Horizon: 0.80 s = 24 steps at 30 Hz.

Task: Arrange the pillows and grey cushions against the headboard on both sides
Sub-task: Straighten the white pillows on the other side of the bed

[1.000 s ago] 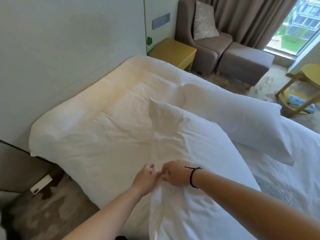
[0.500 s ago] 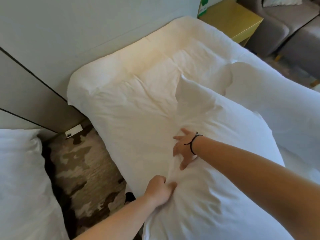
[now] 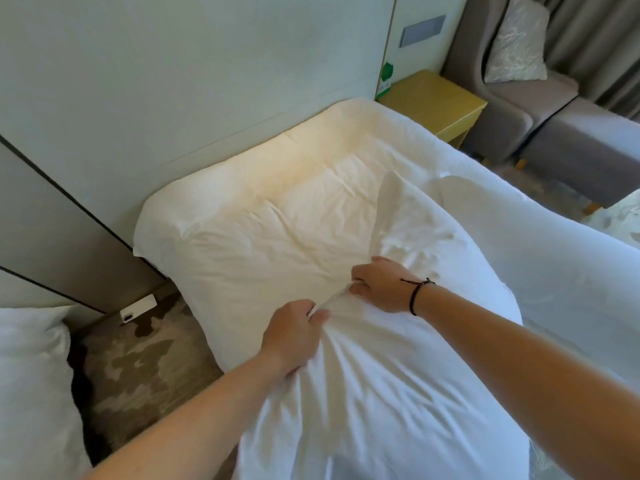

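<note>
Two hands (image 3: 291,336) (image 3: 381,289) show, and two white pillows (image 3: 363,393) (image 3: 554,265) lie on one bed (image 3: 242,244). One yellow side table (image 3: 433,102), one armchair (image 3: 491,64) (with one patterned cushion (image 3: 516,43)) and one footstool (image 3: 588,147).

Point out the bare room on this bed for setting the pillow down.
Free: the bed between the headboard and both hands, left hand, right hand. Crowded: the right side, where the held pillow and second pillow lie.

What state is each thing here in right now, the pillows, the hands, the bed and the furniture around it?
Near pillow: lying on the bed, gripped at its edge.
Left hand: shut on the near pillow.
Right hand: pinching the same edge.
Far pillow: lying flat, untouched.
Bed: covered, wrinkled, nothing against the headboard.
Armchair cushion: upright on the chair.
Yellow bedside table: top bare.
</note>
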Tool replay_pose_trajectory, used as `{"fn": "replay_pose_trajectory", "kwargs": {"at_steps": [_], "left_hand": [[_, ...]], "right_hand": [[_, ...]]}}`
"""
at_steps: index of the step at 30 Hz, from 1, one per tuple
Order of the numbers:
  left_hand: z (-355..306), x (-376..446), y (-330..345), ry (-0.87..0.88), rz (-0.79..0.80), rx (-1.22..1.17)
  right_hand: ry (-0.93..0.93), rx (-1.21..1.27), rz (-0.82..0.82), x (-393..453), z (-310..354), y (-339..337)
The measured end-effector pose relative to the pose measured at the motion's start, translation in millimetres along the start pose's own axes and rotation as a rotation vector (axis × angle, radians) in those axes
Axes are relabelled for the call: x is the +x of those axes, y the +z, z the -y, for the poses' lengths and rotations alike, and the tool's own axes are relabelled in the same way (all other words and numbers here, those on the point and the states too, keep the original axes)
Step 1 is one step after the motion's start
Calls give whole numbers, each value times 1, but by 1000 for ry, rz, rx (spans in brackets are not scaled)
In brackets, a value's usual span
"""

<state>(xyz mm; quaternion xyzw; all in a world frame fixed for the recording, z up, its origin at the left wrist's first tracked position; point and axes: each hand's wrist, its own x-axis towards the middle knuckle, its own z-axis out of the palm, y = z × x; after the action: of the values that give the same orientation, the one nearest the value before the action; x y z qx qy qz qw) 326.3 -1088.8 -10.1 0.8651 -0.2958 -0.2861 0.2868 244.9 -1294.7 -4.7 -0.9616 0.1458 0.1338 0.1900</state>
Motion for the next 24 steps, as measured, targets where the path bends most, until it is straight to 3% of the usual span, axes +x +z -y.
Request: {"fn": "replay_pose_trajectory", "kwargs": {"at_steps": [6,10,17,21,24], "left_hand": [[-60,18,-104,302,8,351],[-64,11,-141,445,-8,501],[-10,20,-140,289,40,539],[18,17,-125,322,-100,541],[31,15,-118,360,-220,603]], "right_hand": [[63,166,-253,-24,19,-71],[65,240,-362,-46,45,-74],[104,193,-407,-31,82,-6],[96,16,-357,-20,66,17],[86,-119,-407,-20,45,20]]}}
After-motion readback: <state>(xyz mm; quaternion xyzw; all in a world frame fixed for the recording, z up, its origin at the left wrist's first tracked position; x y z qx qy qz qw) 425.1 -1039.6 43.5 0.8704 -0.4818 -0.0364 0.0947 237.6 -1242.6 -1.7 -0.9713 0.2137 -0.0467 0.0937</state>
